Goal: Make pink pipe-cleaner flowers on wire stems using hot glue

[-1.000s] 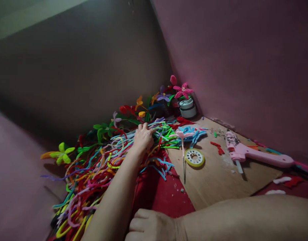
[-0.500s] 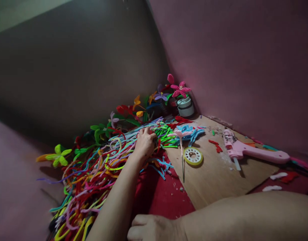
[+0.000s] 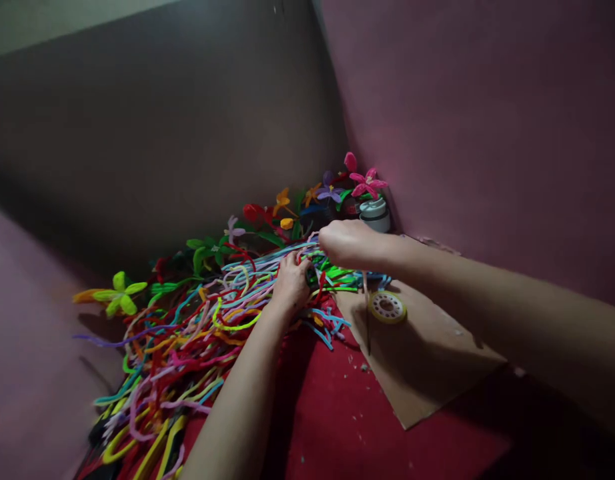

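Many coloured pipe cleaners (image 3: 187,353) lie in a wide heap over the left and middle. My left hand (image 3: 291,283) rests on their upper right part, fingers bent down into the strands beside short green pieces (image 3: 340,278); what its fingertips hold is hidden. Just up and right of it is my right hand (image 3: 350,243), curled closed over the far end of the strands. Its fingers face away, and whatever they grip cannot be made out. Below my right wrist, a yellow-rimmed tape roll (image 3: 387,307) lies on a brown board (image 3: 422,373).
Pipe-cleaner flowers, among them a pink one (image 3: 368,183) and a yellow-green one (image 3: 120,293), stand along the wall. A grey-white jar (image 3: 375,215) sits in the corner. Red cloth (image 3: 332,407) lies in front. My right forearm covers much of the board.
My right hand has moved from the bottom edge up to the far strands beside my left hand. Its forearm now hides the pink glue gun. The view has shifted slightly.
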Motion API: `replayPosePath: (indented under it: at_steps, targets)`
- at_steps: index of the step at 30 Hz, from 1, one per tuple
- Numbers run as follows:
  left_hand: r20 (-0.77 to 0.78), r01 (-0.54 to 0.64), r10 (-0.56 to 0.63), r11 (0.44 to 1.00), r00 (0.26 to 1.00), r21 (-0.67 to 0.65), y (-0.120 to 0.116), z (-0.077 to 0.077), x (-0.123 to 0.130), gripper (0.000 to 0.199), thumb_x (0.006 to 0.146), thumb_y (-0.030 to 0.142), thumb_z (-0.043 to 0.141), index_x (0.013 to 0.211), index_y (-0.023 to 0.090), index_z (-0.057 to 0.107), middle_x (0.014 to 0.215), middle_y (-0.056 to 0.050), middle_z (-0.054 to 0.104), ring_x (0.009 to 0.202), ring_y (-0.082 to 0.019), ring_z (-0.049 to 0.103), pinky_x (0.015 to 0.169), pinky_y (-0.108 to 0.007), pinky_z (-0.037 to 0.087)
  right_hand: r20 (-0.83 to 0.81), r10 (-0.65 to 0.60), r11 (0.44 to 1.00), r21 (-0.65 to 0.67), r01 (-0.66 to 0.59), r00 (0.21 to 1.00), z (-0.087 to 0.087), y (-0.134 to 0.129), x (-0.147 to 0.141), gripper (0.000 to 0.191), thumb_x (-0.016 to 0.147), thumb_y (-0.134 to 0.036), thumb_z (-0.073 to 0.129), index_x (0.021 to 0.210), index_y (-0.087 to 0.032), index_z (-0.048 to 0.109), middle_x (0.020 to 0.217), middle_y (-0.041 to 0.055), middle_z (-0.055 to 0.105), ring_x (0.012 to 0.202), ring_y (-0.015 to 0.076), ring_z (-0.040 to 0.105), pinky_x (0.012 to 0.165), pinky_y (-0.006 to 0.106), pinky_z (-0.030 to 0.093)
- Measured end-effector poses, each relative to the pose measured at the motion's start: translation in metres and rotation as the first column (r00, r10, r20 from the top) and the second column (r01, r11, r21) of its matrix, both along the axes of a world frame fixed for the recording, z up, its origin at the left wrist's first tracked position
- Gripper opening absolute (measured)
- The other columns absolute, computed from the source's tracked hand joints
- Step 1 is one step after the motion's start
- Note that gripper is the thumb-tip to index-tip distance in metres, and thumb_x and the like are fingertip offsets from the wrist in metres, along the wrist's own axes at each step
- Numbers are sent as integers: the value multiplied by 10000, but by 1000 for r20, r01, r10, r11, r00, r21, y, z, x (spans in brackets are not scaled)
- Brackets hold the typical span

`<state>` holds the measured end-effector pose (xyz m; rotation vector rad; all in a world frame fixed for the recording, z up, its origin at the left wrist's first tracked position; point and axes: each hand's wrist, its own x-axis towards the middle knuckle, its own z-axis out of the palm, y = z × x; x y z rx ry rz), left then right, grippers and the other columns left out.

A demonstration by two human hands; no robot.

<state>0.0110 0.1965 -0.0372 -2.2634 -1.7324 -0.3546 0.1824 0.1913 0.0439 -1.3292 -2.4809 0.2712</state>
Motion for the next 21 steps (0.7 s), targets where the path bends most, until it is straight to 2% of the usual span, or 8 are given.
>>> replayPosePath:
  at_steps: [3, 5, 7, 10, 14, 21]
  targets:
    - [-31, 13, -13, 1000, 999, -4, -3, 0, 2, 342, 664, 223, 612, 1004, 240, 645, 1303, -92, 388, 1131, -297, 373, 892, -425, 387, 124, -66, 992, -98, 79, 990, -1, 36, -1, 207, 706, -184, 642, 873, -63, 667, 858, 159, 666, 910, 263, 610, 732, 304, 448]
    - [-48, 17, -17, 1000, 999, -1, -5, 1, 4, 237, 701, 228, 571, 915, 226, 672, 1307, -92, 390, 1134, -298, 371, 888, -432, 392, 195, -83, 978, -171, 117, 977, -7, 47, -5, 168, 722, -150, 638, 837, -32, 665, 816, 147, 667, 872, 263, 619, 736, 317, 456]
    - [-59, 12, -11, 1000, 998, 5, -5, 1, 5, 215, 740, 203, 511, 873, 204, 681, 1290, -100, 408, 1124, -290, 382, 891, -427, 392, 225, -92, 964, -225, 144, 970, -16, 54, -9, 205, 776, -188, 610, 920, -44, 633, 904, 126, 646, 885, 240, 608, 756, 340, 470]
    - [-65, -3, 4, 1000, 998, 7, -2, -1, 4, 274, 743, 171, 484, 946, 175, 667, 1231, -132, 449, 1098, -284, 404, 889, -413, 395, 193, -108, 949, -273, 159, 975, -29, 61, -12, 305, 851, -295, 524, 1110, -135, 530, 1105, 85, 559, 947, 199, 571, 787, 383, 485]
    - [-66, -22, 23, 1000, 998, 12, 4, -7, 0, 349, 734, 159, 489, 1056, 154, 622, 1154, -140, 486, 1078, -274, 416, 899, -393, 386, 100, -135, 931, -329, 161, 986, -41, 72, -13, 317, 855, -306, 514, 1129, -145, 519, 1130, 81, 544, 962, 204, 563, 795, 391, 483]
    - [-70, -50, 49, 999, 996, -14, 9, -6, -1, 249, 781, 164, 443, 883, 138, 669, 1034, -132, 534, 987, -242, 458, 878, -332, 392, -32, -267, 857, -465, 222, 963, -51, 87, -11, 319, 859, -305, 508, 1136, -146, 511, 1131, 84, 543, 956, 198, 565, 792, 396, 484]
